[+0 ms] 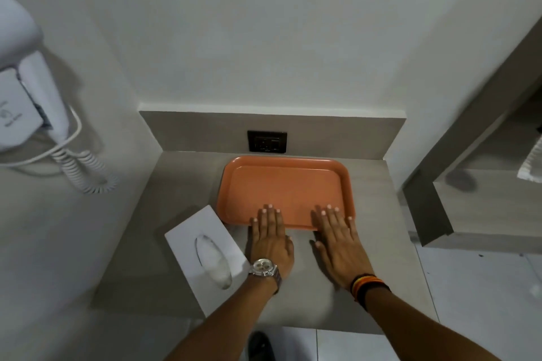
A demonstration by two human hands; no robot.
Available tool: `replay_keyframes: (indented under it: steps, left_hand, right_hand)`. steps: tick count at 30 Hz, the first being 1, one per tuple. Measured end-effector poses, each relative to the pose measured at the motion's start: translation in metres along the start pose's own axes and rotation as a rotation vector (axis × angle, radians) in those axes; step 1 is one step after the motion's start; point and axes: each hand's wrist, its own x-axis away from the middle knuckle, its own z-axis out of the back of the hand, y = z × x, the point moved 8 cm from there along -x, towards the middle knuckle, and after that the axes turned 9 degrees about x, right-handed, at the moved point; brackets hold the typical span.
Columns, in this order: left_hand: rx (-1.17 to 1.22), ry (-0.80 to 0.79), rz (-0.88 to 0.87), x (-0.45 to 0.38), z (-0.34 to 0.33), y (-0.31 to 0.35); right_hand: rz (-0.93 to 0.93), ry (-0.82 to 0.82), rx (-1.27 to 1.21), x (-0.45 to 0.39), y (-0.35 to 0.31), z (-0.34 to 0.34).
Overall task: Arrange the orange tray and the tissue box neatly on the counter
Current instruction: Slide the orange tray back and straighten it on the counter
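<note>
Both hands lie flat and open, left hand (271,239) and right hand (337,239) fingertips on the near rim of the flat orange plastic tray (286,187); the white cardboard tissue box (206,256) sits askew on the grey surface (387,243), just left of the left hand

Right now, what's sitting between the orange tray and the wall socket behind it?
Nothing. In the head view, only a bare strip of counter separates the orange tray from the wall socket on the backsplash.

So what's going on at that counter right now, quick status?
Both hands flat and open, left hand and right hand, fingertips on the orange tray's near rim. Tissue box sits askew beside it, left. Nothing in the way.
</note>
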Motion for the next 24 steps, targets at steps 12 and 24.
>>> replay_keyframes:
  steps: [12,24]
  left_hand:
    - [0.029,0.018,0.094,0.032,-0.014,0.015]
    - [0.013,-0.041,0.147,0.008,-0.010,0.005]
  right_hand:
    - [-0.002,-0.126,-0.021,0.027,-0.022,-0.018]
    - [-0.020,-0.152,-0.047,0.003,-0.028,-0.013]
